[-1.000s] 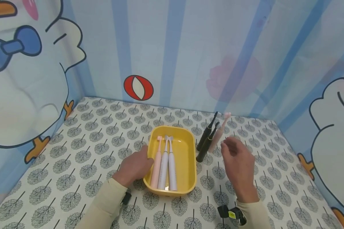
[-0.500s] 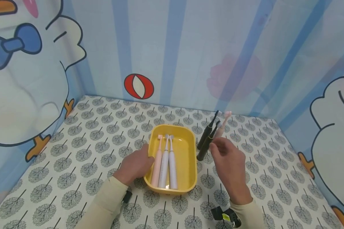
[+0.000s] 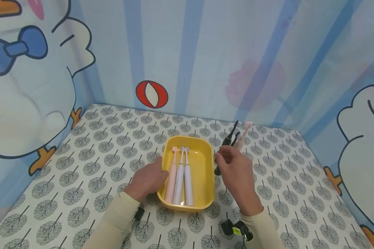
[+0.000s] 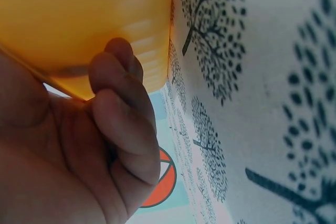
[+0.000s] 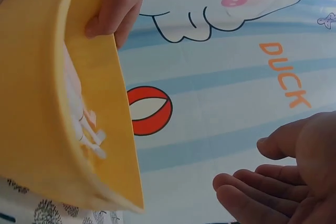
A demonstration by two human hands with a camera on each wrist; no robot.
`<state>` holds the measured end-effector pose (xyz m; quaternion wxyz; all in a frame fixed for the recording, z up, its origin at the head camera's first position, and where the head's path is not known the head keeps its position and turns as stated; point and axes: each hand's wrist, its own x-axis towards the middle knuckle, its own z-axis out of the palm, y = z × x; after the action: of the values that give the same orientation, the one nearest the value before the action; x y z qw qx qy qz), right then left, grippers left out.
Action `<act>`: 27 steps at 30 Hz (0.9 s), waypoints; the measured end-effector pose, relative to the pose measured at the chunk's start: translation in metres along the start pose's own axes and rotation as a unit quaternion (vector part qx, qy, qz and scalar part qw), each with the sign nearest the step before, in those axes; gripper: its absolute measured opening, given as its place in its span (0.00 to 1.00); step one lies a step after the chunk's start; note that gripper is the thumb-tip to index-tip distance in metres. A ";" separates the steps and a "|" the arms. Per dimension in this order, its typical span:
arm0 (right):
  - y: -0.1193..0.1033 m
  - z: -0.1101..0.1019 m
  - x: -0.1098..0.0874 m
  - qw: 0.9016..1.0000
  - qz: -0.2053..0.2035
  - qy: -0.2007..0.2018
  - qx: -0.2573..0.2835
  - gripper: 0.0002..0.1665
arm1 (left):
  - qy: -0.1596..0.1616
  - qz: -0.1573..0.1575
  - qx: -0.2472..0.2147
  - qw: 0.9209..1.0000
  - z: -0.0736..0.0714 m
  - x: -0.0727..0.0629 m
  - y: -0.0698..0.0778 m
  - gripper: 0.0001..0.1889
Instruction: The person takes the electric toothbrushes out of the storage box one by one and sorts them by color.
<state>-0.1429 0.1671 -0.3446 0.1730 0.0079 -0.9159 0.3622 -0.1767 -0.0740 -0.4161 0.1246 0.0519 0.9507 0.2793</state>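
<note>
My right grip (image 3: 235,166) has shifted left towards the yellow tray (image 3: 202,176), fingers loosely parted, holding nothing, partly covering the black toothbrushes (image 3: 226,141) right of the tray. Left grip (image 3: 147,178) pinches the tray wall; best kept steady, I judge, taking one brush at a time.

The tray (image 3: 203,173) is showing smooth, glossy plastic; its brushes (image 3: 188,186) are looking smooth, plastic. The desk cover (image 3: 90,152) is appearing matt cloth; the backdrop (image 3: 162,41), cloth-like.
</note>
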 end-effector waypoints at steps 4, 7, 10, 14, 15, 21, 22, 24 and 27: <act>-0.009 0.004 0.006 0.999 0.020 -0.037 -0.001 0.20 | 0.001 0.000 -0.002 1.000 -0.001 0.000 0.000 0.26; -0.015 0.007 0.012 0.998 0.027 -0.057 -0.005 0.21 | -0.001 -0.001 -0.003 1.000 -0.001 0.001 0.000 0.27; -0.019 0.010 0.018 0.997 0.022 -0.073 -0.017 0.22 | -0.004 -0.004 -0.002 1.000 0.000 0.002 0.000 0.28; -0.022 0.016 0.025 0.994 0.020 -0.097 -0.034 0.23 | -0.005 -0.005 -0.001 1.000 0.000 0.002 0.000 0.28; -0.023 0.017 0.027 0.993 0.022 -0.105 -0.039 0.23 | -0.005 -0.005 -0.001 1.000 0.000 0.002 0.000 0.29; -0.026 0.029 0.036 0.982 0.019 -0.166 -0.084 0.21 | -0.012 -0.011 0.001 1.000 -0.001 0.000 0.002 0.32; -0.026 0.031 0.038 0.980 0.015 -0.178 -0.092 0.21 | -0.013 -0.012 0.001 1.000 -0.002 0.000 0.002 0.32; -0.027 0.036 0.042 0.974 0.003 -0.200 -0.107 0.19 | -0.014 -0.015 0.001 1.000 -0.003 0.000 0.003 0.33; -0.028 0.043 0.047 0.966 0.001 -0.227 -0.122 0.13 | -0.015 -0.012 -0.002 1.000 -0.003 -0.001 0.003 0.31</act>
<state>-0.1967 0.1234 -0.3402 -0.0404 0.0681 -0.9684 0.2367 -0.1768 -0.0729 -0.4116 0.1427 0.0442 0.9487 0.2787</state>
